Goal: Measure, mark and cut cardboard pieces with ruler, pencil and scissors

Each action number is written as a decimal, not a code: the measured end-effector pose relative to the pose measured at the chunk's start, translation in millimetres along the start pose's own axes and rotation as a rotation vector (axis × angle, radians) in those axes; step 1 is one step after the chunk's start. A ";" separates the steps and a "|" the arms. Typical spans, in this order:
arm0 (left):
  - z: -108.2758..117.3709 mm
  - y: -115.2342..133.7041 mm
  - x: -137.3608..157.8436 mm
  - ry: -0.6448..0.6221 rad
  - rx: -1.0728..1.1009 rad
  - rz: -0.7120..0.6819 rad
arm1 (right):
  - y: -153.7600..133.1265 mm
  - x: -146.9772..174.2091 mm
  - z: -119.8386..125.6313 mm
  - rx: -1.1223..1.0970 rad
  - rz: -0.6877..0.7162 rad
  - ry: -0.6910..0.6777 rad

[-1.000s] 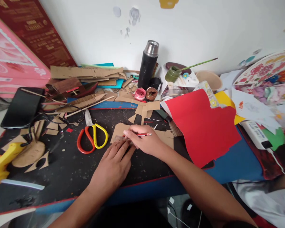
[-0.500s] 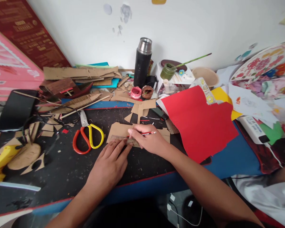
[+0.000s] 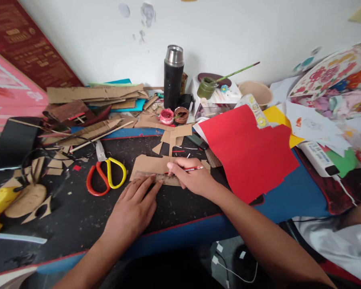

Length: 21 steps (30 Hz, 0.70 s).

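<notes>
My right hand (image 3: 189, 175) is closed around a red pencil (image 3: 196, 168), its tip low over the upper edge of a clear ruler (image 3: 170, 179). The ruler lies across a flat brown cardboard piece (image 3: 149, 162). My left hand (image 3: 135, 202) rests palm down, fingers stretched out, with the fingertips pressing on the ruler. Both hands are close together, and the right one hides part of the cardboard. Scissors (image 3: 104, 174) with one red and one yellow handle lie left of the cardboard.
Red paper (image 3: 249, 152) lies on the right. Behind are cardboard scraps (image 3: 176, 132), open paint jars (image 3: 166, 117) and a black thermos (image 3: 173, 80). At the left are a yellow glue gun (image 3: 1, 204) and a black phone (image 3: 15, 142). Another person's arm shows at far right.
My right hand and the pencil have slid rightward along the ruler, showing more of it between the hands. The left hand stays on the ruler. The whole view has shifted slightly.
</notes>
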<state>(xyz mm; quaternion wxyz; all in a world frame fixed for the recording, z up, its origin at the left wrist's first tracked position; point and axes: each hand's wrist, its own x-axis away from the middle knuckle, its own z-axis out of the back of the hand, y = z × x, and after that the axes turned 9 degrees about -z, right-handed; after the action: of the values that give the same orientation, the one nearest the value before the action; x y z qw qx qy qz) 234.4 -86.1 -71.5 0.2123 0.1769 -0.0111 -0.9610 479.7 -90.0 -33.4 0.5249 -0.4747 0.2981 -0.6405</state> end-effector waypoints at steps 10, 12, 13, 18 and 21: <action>1.1 -0.3 -0.6 0.007 0.000 -0.002 | 2.1 5.8 4.9 -0.021 -0.008 0.020; -0.3 -0.7 0.6 0.003 0.007 0.006 | 1.5 7.4 5.8 -0.015 -0.011 0.025; -0.9 -0.9 1.1 0.005 0.010 0.006 | 1.3 8.0 6.1 -0.015 -0.012 0.026; -0.4 -0.7 1.1 0.004 0.015 0.008 | 2.3 9.9 5.9 -0.029 0.001 0.021; 0.7 -0.5 -0.3 0.005 -0.002 -0.006 | 3.8 11.3 6.2 -0.037 -0.002 0.030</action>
<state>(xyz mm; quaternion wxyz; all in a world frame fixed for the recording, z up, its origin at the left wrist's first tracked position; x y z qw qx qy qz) 234.2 -85.6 -70.8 0.2098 0.1792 -0.0092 -0.9611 486.9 -101.1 -31.1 0.5106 -0.4751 0.3174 -0.6425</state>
